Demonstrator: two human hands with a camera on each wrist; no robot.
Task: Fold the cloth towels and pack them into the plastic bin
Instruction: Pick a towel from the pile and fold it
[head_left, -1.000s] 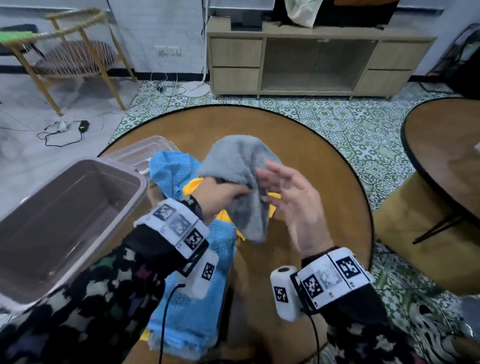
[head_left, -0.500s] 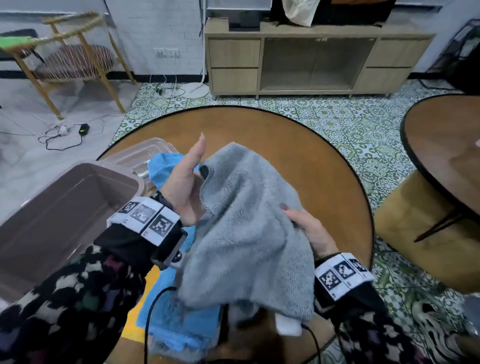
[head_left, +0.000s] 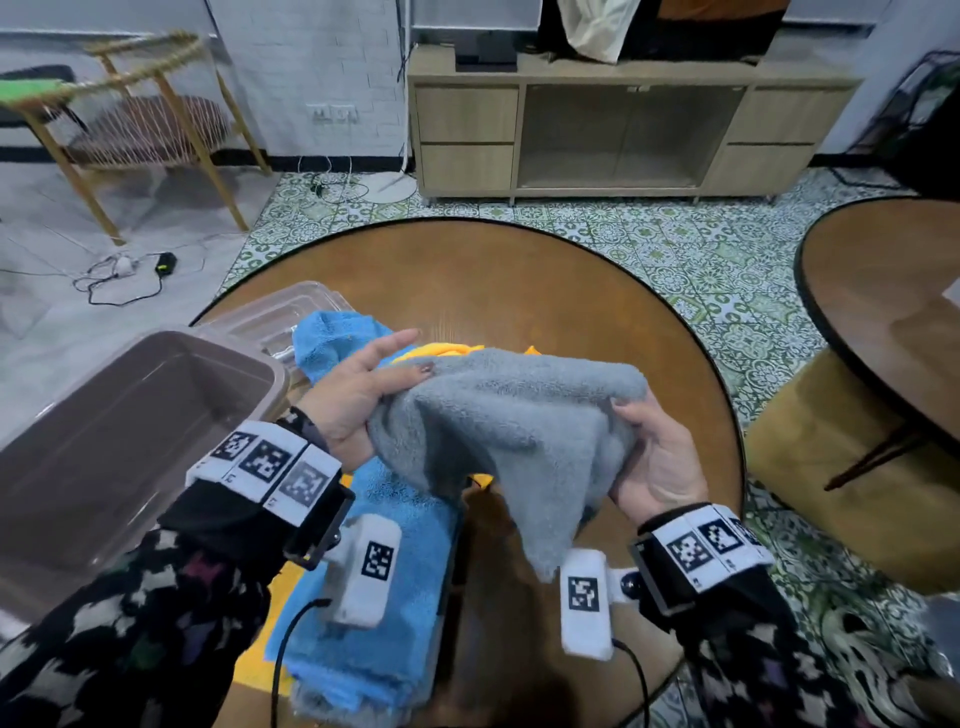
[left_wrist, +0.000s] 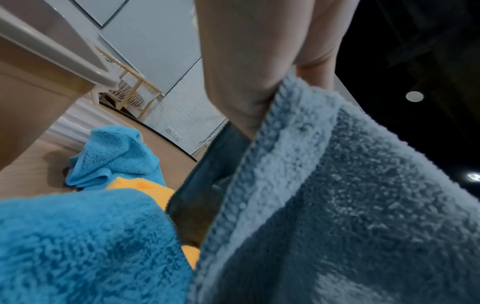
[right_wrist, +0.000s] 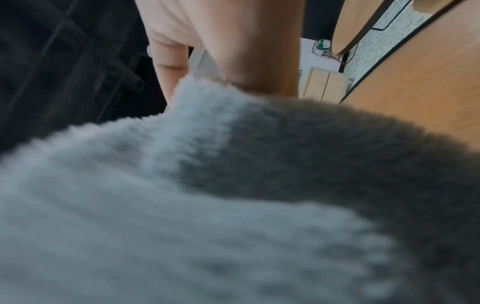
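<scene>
The bin (head_left: 104, 447) stood at the left table (head_left: 519, 280) edge, overhanging it, nothing visible inside. Its clear lid (head_left: 270, 317) lay just beyond. The left hand (head_left: 353, 400) pinched the gray towel (head_left: 509, 415) by its left end, forefinger extended. The towel was fluffy, with a stitched hem, bunched and sagging between both hands above the table. Beneath it lay a blue towel (head_left: 384, 597) and a yellow towel (head_left: 447, 349). The right hand (head_left: 657, 462) gripped the towel's right end, fingers curled. Bare tabletop extended far and right.
</scene>
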